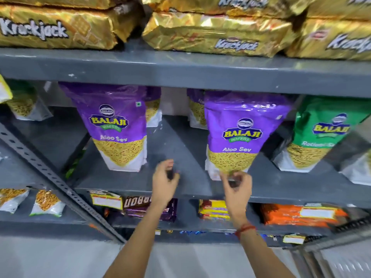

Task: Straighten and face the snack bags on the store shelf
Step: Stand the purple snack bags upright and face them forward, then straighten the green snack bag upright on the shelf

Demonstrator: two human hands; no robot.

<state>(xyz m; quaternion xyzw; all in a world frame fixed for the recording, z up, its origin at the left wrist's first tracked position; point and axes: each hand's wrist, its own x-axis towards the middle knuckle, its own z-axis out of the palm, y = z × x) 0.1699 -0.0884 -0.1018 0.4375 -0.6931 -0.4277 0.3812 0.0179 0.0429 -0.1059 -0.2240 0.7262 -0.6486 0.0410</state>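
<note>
Two purple Balaji Aloo Sev bags stand upright on the grey middle shelf [176, 157]. The left bag [118, 125] faces forward, and the right bag [239, 135] leans slightly. My right hand [236, 187] is at the right bag's bottom edge, thumb and fingertips pinched on it. My left hand [164, 181] hovers over the bare shelf between the two bags, fingers loosely curled and holding nothing. A green Balaji bag [319, 135] stands tilted to the right. More purple bags [153, 105] sit behind, partly hidden.
Gold Krackjack packs [216, 35] are stacked on the shelf above. Below are chocolate and biscuit packs [148, 207] and an orange pack [297, 215]. A slotted metal brace [50, 173] crosses diagonally at the left, with small snack bags [47, 203] beyond it.
</note>
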